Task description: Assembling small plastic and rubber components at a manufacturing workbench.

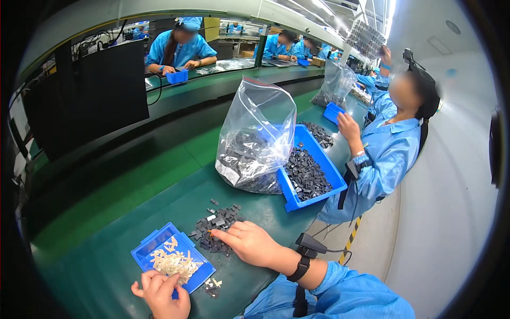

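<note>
My right hand [256, 245] reaches over a loose pile of small black plastic parts [223, 217] on the green table. Its fingers are drawn together, the index fingertip down at the pile beside a small orange spot; what they hold, if anything, is hidden. At the near edge of a small blue tray [142, 254], my left hand [162, 296] has bent fingers, thumb and index close together by the cream-coloured slivers [172, 263] heaped in it. Anything pinched there is too small to name. A few cream and black bits [213, 286] lie between my hands.
Beyond the pile stands a large clear plastic bag [254, 154] of dark parts, against a bigger blue bin [336, 178] filled with black parts [305, 173]. A co-worker in blue [390, 143] sits at the right. A dark panel [85, 106] stands at the far left.
</note>
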### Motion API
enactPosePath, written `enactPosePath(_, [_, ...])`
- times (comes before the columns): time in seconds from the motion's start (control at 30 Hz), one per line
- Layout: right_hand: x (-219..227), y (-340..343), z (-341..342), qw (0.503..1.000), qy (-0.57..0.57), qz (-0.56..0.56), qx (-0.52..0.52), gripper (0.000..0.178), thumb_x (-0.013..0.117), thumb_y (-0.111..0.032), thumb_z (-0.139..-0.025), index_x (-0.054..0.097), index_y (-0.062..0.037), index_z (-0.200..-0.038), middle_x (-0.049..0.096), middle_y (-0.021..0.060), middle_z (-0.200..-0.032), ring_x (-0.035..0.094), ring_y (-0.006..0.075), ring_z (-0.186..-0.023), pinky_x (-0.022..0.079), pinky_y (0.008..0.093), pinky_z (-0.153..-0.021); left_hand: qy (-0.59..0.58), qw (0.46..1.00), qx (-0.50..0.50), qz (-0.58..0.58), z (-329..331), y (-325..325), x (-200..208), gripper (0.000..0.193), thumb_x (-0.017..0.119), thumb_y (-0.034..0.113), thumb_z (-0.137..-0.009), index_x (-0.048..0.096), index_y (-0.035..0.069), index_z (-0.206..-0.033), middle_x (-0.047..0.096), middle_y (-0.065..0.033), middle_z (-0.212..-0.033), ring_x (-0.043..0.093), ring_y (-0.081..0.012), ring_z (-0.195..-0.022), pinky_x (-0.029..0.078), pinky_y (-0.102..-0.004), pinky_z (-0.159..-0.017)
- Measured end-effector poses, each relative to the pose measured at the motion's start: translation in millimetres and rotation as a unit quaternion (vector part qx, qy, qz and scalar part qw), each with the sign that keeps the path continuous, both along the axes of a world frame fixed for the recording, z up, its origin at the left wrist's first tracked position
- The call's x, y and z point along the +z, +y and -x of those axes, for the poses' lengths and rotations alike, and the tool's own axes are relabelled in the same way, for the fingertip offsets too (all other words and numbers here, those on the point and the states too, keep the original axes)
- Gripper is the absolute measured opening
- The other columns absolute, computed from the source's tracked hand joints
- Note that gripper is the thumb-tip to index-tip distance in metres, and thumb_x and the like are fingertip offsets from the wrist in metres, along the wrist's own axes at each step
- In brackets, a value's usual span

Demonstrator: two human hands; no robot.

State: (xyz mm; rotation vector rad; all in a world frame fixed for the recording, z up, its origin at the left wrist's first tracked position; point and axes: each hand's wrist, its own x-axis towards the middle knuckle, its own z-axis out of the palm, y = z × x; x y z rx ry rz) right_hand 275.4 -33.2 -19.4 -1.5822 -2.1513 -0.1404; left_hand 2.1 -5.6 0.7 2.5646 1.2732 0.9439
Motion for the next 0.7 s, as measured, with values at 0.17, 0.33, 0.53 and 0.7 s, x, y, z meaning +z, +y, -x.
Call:
enactPosePath(0.17, [14.5, -9.0, 39.7, 0.903, 0.428, 0.038, 0.017, 0.063, 0.069, 0.004, -0.083, 0.045, -0.0061, -0.141, 0.063, 0.0057, -0.094, 0.065, 0.0164, -0.084, 0.053, 0.031, -0.074, -0.059, 0.997, -0.03, -0.026, 9.4, -8.4, 14.0, 0.018, 0.072, 0.009, -0.072, 0.071, 0.014, -0.09, 0.066, -0.0008, -0.089, 0.06, -0.0229, -0.102, 0.028, -0.0407, -0.093])
enactPosePath(0.33, [9.1, -22.8, 76.9, 0.755, 0.64, 0.05, 0.134, 0.072, 0.067, 0.011, -0.084, 0.034, -0.0043, -0.145, 0.062, 0.0092, -0.101, 0.063, 0.0143, -0.093, 0.053, 0.0291, -0.086, -0.116, 0.986, -0.114, -0.02, -6.1, 0.5, 7.2, 0.031, 0.082, 0.011, -0.062, 0.073, 0.009, -0.092, 0.07, -0.0014, -0.096, 0.064, -0.0245, -0.096, 0.036, -0.042, -0.089])
enactPosePath(0.53, [16.5, -27.1, 107.5, 0.604, 0.758, 0.188, 0.156, 0.07, 0.066, 0.014, -0.085, 0.038, -0.0081, -0.145, 0.062, 0.0098, -0.102, 0.06, 0.0129, -0.095, 0.049, 0.0266, -0.084, -0.219, 0.962, -0.16, -0.025, 1.9, 0.3, -0.4, 0.029, 0.08, -0.002, -0.068, 0.069, 0.001, -0.096, 0.071, -0.0145, -0.094, 0.069, -0.0307, -0.083, 0.056, -0.0366, -0.072])
enactPosePath(0.7, [13.7, -27.6, 110.6, 0.581, 0.779, 0.197, 0.126, 0.06, 0.071, 0.008, -0.085, 0.044, -0.0042, -0.137, 0.065, 0.0091, -0.107, 0.061, 0.0137, -0.098, 0.049, 0.0273, -0.084, -0.246, 0.959, -0.139, -0.023, 3.9, -2.6, -1.9, 0.026, 0.075, -0.009, -0.068, 0.072, 0.0, -0.092, 0.069, -0.0107, -0.084, 0.068, -0.0237, -0.07, 0.052, -0.0301, -0.06])
